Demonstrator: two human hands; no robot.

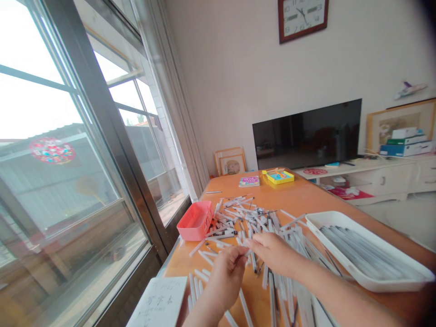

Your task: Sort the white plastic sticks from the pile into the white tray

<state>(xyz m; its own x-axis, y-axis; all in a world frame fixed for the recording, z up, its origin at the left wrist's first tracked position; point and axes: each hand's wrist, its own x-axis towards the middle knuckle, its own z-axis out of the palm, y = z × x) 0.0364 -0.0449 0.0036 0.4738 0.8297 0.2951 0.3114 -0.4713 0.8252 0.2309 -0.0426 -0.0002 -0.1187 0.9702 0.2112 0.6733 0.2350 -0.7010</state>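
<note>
Dial centre for this report is the point where the hands meet; twelve is straight ahead.

Grip: the left hand [226,274] has thumb and forefinger drawn together, and the right hand [272,250] reaches in at the same spot, fingertips close to the left's. Whether a piece is clamped between them cannot be told; the fingers hide it.

Progress: loose pen parts [262,221], pale tubes with some dark pieces, lie scattered on the table [226,185], mainly from eleven to one o'clock and round to five. At three o'clock a white tray [391,286] contains slim dark-tipped pens [361,252], laid side by side. In this inspector's judgement, the tray's row is the ordered portion and the scatter, the larger share, remains unordered. A red basket [190,232] stands at ten o'clock.

Writing: the notebook [160,302] at eight o'clock bears handwritten characters, apparently 写字本; its smaller lines are illegible. The wall clock [303,16], towards one o'clock, shows printed numerals. Cover lettering on the book [249,181] at twelve is unreadable. No brand is legible.
</note>
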